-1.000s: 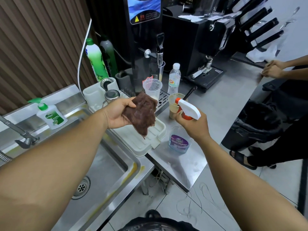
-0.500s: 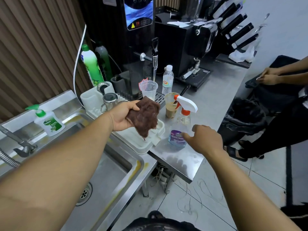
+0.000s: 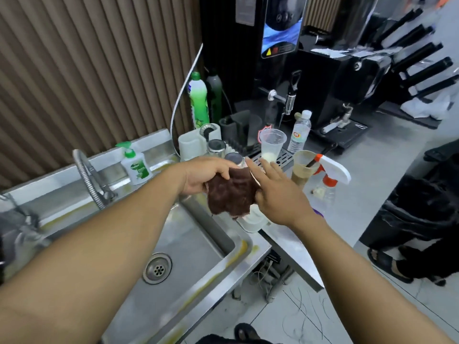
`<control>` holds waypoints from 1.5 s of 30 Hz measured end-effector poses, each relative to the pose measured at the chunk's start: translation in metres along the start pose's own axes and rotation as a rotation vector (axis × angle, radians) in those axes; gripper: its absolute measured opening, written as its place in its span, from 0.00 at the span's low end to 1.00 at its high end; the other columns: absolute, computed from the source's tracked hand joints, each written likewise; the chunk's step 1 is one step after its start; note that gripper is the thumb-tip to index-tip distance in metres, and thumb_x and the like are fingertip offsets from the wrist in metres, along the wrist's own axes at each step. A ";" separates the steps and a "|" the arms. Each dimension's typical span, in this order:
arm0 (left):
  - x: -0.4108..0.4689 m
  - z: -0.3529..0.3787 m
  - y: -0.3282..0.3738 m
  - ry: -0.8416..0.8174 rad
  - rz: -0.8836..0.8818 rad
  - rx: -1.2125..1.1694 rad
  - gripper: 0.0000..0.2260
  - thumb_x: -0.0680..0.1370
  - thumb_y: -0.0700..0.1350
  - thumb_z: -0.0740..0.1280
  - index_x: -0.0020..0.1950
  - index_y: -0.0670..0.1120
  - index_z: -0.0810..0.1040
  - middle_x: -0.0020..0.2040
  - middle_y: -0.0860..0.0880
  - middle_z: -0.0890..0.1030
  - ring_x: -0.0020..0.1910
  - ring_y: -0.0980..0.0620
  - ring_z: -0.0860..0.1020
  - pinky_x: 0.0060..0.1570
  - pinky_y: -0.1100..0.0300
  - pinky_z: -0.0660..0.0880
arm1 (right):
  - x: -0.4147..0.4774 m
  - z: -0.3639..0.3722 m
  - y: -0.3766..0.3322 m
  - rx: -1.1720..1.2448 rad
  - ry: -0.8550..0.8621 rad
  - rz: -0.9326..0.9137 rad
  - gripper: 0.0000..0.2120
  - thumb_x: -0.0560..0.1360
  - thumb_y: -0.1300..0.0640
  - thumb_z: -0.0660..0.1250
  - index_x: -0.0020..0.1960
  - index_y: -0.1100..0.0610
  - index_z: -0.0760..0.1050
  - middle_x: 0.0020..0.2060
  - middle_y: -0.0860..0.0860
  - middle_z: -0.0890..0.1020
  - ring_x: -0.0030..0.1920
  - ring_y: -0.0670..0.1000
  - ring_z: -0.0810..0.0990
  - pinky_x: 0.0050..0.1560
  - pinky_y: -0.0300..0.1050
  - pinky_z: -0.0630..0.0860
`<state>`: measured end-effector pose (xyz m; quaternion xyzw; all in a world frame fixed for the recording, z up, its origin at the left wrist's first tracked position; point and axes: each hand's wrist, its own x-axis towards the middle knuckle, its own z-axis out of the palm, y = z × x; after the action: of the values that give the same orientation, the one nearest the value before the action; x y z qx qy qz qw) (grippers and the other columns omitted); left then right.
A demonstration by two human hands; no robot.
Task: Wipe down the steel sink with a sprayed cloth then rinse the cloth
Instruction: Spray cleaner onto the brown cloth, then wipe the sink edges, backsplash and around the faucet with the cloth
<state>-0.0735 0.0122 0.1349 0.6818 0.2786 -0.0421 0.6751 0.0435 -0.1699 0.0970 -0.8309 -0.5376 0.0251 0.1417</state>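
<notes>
Item: crumpled dark-brown terry cloth (image 3: pixel 232 196). Held in the air above the right-hand rim of the steel sink (image 3: pixel 198 244), hanging partly in front of a white plastic draining tray (image 3: pixel 253 221).

Left hand (image 3: pixel 207 175): fingers curled over the cloth's top left corner, gripping it.

Right hand (image 3: pixel 278 194): fingers straight and slightly fanned, resting against the cloth's right edge; whether the thumb grips the fabric cannot be told.

Steel sink: basin with yellowish streaks along its rims and a round perforated drain (image 3: pixel 157 268). A flexible metal tap hose (image 3: pixel 90 180) stands at its back edge, beside a white pump bottle with a green label (image 3: pixel 136 167).

Counter, right of the sink: clear spray bottle with a white-and-orange trigger head (image 3: pixel 331 176), upright, near the right hand but apart from it; tan cup of brown liquid (image 3: pixel 303 168); clear plastic cup (image 3: pixel 272 145); small water bottle (image 3: pixel 299 131); tall green detergent bottle (image 3: pixel 198 101).
</notes>
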 end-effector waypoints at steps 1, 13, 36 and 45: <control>-0.008 -0.008 0.000 0.010 -0.005 0.029 0.22 0.74 0.32 0.58 0.55 0.49 0.86 0.56 0.46 0.86 0.53 0.48 0.84 0.48 0.57 0.80 | 0.008 -0.003 -0.006 0.061 -0.052 -0.052 0.34 0.80 0.57 0.58 0.81 0.42 0.49 0.81 0.52 0.53 0.80 0.55 0.51 0.74 0.54 0.61; -0.109 -0.071 -0.017 0.348 0.083 0.514 0.06 0.73 0.36 0.63 0.41 0.42 0.79 0.30 0.57 0.74 0.34 0.57 0.71 0.38 0.58 0.68 | 0.067 -0.001 -0.096 0.429 -0.116 -0.386 0.10 0.68 0.56 0.66 0.47 0.47 0.70 0.30 0.47 0.76 0.33 0.49 0.73 0.38 0.50 0.73; -0.249 -0.065 -0.148 1.032 -0.100 0.239 0.05 0.81 0.43 0.67 0.52 0.48 0.82 0.44 0.49 0.86 0.46 0.52 0.84 0.52 0.49 0.81 | 0.088 0.079 -0.240 0.335 -0.204 -0.784 0.27 0.75 0.47 0.66 0.72 0.46 0.62 0.71 0.47 0.68 0.66 0.54 0.72 0.58 0.51 0.74; -0.250 -0.094 -0.167 1.155 -0.121 0.191 0.09 0.80 0.43 0.65 0.49 0.56 0.82 0.40 0.55 0.86 0.43 0.54 0.84 0.51 0.48 0.80 | 0.086 0.102 -0.270 0.190 -0.168 -0.472 0.46 0.77 0.57 0.62 0.78 0.47 0.29 0.38 0.53 0.79 0.35 0.58 0.75 0.35 0.50 0.75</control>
<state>-0.3868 0.0092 0.1012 0.6348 0.6347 0.2728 0.3459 -0.1790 0.0319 0.0790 -0.6604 -0.7216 0.1104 0.1758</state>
